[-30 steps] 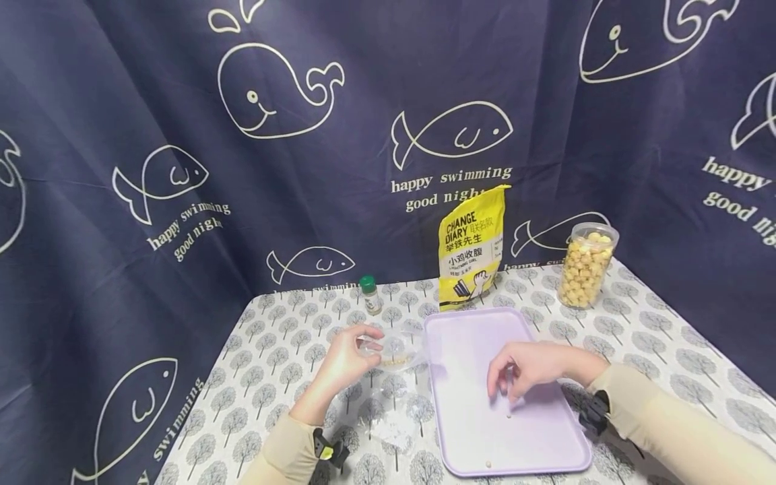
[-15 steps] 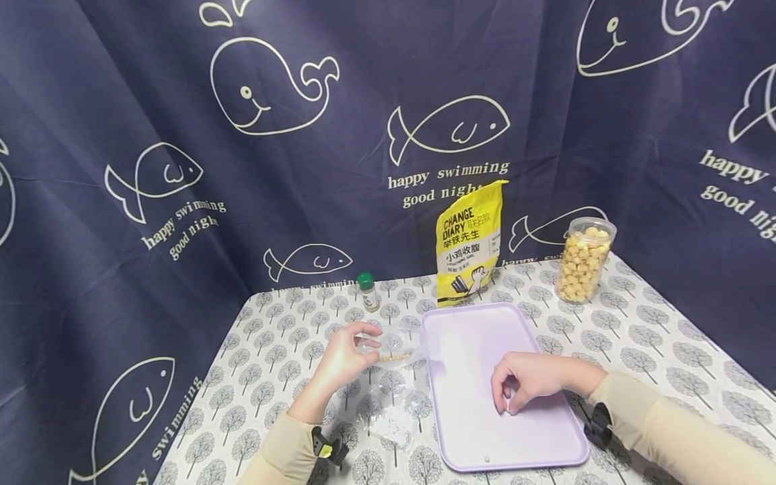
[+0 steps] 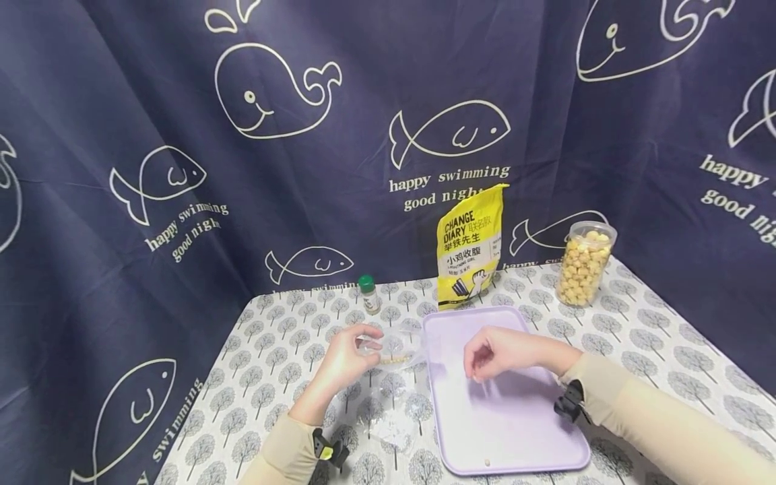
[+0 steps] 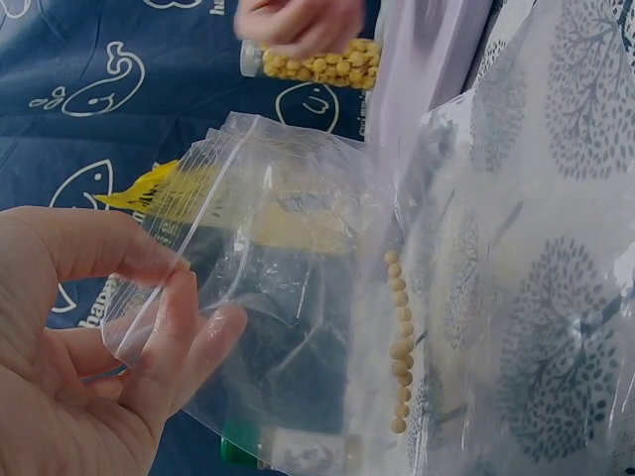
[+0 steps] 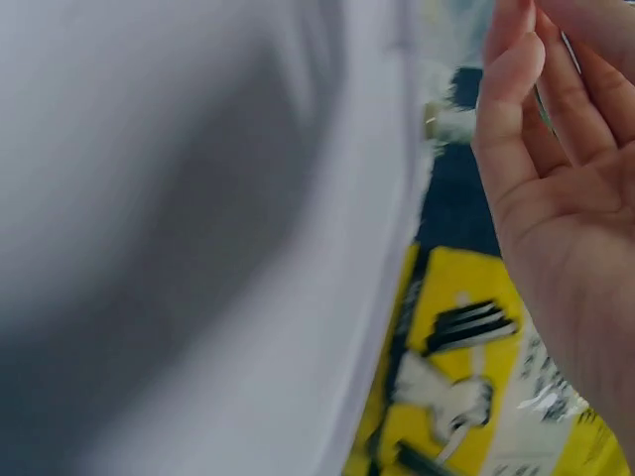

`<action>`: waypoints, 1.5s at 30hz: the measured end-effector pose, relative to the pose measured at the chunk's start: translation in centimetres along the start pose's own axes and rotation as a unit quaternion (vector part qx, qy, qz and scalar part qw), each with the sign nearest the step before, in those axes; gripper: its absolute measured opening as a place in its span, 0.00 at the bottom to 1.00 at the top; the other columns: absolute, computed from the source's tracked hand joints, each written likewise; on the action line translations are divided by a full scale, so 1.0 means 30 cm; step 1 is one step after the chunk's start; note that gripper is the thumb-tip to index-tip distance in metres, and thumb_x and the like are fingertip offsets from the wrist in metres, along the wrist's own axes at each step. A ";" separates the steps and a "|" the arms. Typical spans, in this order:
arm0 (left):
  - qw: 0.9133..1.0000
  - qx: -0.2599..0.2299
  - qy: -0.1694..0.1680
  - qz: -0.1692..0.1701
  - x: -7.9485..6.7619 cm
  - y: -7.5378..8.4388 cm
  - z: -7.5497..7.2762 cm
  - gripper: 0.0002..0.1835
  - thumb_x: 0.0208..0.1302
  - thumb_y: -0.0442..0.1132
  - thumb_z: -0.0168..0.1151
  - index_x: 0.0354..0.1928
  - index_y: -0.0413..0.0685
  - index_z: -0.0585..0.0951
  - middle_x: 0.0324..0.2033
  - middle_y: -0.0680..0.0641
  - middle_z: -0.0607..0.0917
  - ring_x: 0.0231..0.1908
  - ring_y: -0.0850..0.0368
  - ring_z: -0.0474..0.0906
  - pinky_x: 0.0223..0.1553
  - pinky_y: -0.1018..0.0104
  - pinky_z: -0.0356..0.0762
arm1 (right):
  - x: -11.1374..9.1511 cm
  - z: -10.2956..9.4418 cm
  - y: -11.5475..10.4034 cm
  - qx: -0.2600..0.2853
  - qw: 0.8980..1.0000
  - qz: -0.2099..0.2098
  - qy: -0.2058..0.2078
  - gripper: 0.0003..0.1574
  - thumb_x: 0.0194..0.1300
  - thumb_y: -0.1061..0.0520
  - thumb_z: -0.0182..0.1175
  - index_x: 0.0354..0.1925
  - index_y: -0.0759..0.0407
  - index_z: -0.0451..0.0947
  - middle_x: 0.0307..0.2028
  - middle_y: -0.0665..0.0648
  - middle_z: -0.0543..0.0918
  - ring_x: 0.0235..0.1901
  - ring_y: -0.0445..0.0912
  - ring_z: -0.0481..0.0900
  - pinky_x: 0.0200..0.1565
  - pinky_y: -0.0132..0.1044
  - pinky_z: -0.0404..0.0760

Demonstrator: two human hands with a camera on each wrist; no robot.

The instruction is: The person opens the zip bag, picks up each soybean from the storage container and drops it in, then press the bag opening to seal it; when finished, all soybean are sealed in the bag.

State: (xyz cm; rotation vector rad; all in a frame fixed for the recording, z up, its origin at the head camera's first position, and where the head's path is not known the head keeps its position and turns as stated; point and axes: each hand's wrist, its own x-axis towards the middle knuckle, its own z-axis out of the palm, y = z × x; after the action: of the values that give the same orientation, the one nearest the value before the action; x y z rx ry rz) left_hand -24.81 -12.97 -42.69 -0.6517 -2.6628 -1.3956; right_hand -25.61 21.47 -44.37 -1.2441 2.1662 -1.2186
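Note:
My left hand [image 3: 345, 357] holds a clear zip-lock bag [image 3: 400, 345] by its mouth, left of the lilac tray [image 3: 509, 431]. In the left wrist view a row of small, pale tan soybeans [image 4: 400, 352] lies along the bottom of the bag. My right hand [image 3: 508, 351] is above the tray's left half, thumb and fingertips pinched together. Its fingers hide what they pinch, and the right wrist view cuts off the fingertips. One loose soybean [image 3: 487, 463] lies near the tray's front edge.
A yellow snack bag [image 3: 469, 249] stands behind the tray. To its right is a clear jar of yellow balls [image 3: 585, 266]. A small green-capped bottle [image 3: 369, 295] stands at the back left. Clear plastic [image 3: 391, 424] lies before the left hand.
My right hand went down to a soybean on the tray, closed on it, then rose and moved left toward the bag. That soybean no longer shows on the tray. The left hand stayed put.

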 end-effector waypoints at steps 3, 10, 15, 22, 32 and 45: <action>1.000 -0.003 0.000 0.000 -0.002 -0.001 -0.002 0.21 0.49 0.25 0.65 0.48 0.38 0.84 0.48 0.42 0.85 0.43 0.49 0.87 0.36 0.68 0.85 | 0.062 -0.004 -0.028 0.006 0.999 -0.002 0.032 0.07 0.60 0.66 0.69 0.38 0.58 0.85 0.36 0.53 0.87 0.35 0.43 0.85 0.43 0.38 0.86; 1.000 -0.006 -0.002 0.004 0.000 -0.005 0.000 0.21 0.48 0.24 0.65 0.49 0.38 0.84 0.49 0.41 0.85 0.42 0.49 0.87 0.35 0.68 0.85 | 0.202 0.006 -0.088 0.006 0.994 -0.024 0.110 0.06 0.60 0.66 0.70 0.37 0.61 0.85 0.35 0.52 0.87 0.35 0.44 0.85 0.41 0.37 0.86; 1.000 -0.001 -0.002 0.011 0.001 -0.005 0.003 0.21 0.48 0.25 0.66 0.49 0.39 0.84 0.49 0.41 0.85 0.42 0.51 0.87 0.37 0.69 0.85 | 0.274 0.016 -0.114 -0.072 0.985 -0.022 0.155 0.06 0.59 0.62 0.71 0.34 0.52 0.87 0.32 0.44 0.85 0.31 0.41 0.80 0.35 0.35 0.79; 1.000 -0.004 -0.003 0.016 0.001 -0.001 0.006 0.21 0.48 0.25 0.66 0.48 0.38 0.84 0.48 0.40 0.86 0.41 0.51 0.87 0.36 0.68 0.85 | 0.309 0.028 -0.112 -0.094 0.982 -0.002 0.167 0.06 0.58 0.60 0.72 0.34 0.49 0.87 0.34 0.44 0.86 0.33 0.39 0.80 0.37 0.36 0.77; 1.000 -0.003 -0.006 0.000 -0.002 -0.006 0.006 0.21 0.48 0.25 0.66 0.48 0.38 0.84 0.49 0.41 0.85 0.42 0.51 0.87 0.35 0.68 0.84 | 0.182 0.011 -0.128 -0.002 0.996 -0.094 0.000 0.08 0.63 0.64 0.68 0.42 0.62 0.85 0.37 0.58 0.87 0.36 0.43 0.83 0.38 0.40 0.86; 1.000 0.001 -0.007 -0.009 -0.004 -0.009 0.008 0.21 0.49 0.25 0.67 0.49 0.40 0.84 0.49 0.42 0.86 0.42 0.52 0.87 0.35 0.67 0.84 | -0.017 0.152 -0.007 -0.018 0.986 -0.035 -0.162 0.21 0.51 0.65 0.75 0.46 0.56 0.88 0.35 0.52 0.88 0.29 0.28 0.77 0.29 0.24 0.79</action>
State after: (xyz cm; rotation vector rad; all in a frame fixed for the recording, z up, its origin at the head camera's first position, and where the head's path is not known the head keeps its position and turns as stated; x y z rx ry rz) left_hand -24.78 -12.93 -43.06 -0.6426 -2.6878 -1.3968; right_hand -22.23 19.55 -46.81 -1.4330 1.9296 -0.9283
